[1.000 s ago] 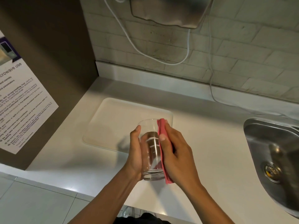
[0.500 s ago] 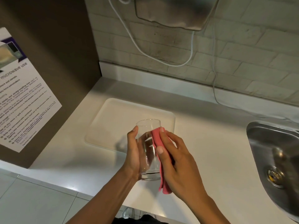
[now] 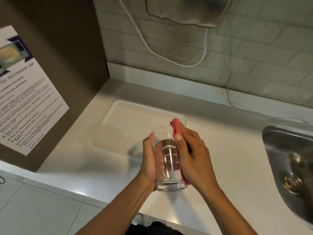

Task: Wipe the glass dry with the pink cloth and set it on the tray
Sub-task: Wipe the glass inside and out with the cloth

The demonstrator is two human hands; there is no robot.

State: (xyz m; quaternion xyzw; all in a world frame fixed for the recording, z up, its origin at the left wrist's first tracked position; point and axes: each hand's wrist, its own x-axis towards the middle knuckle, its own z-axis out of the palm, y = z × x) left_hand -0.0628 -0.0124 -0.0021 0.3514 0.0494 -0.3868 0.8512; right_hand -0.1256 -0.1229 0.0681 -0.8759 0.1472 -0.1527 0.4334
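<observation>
A clear drinking glass [image 3: 167,160] is held upright above the white counter, near its front edge. My left hand [image 3: 149,160] grips the glass from the left side. My right hand [image 3: 193,156] presses the folded pink cloth [image 3: 176,127] flat against the right side of the glass; the cloth sticks out above the rim and below my palm. The white tray [image 3: 125,126] lies flat on the counter just behind and left of the glass, with nothing on it.
A steel sink [image 3: 291,167] is set in the counter at the right. A brown cabinet side with a microwave notice [image 3: 25,92] stands at the left. A metal appliance [image 3: 188,11] and white cables [image 3: 145,43] hang on the brick wall behind.
My right hand has slid the pink cloth up the side of the glass, so its tip now stands above the rim. My left hand has kept its grip.
</observation>
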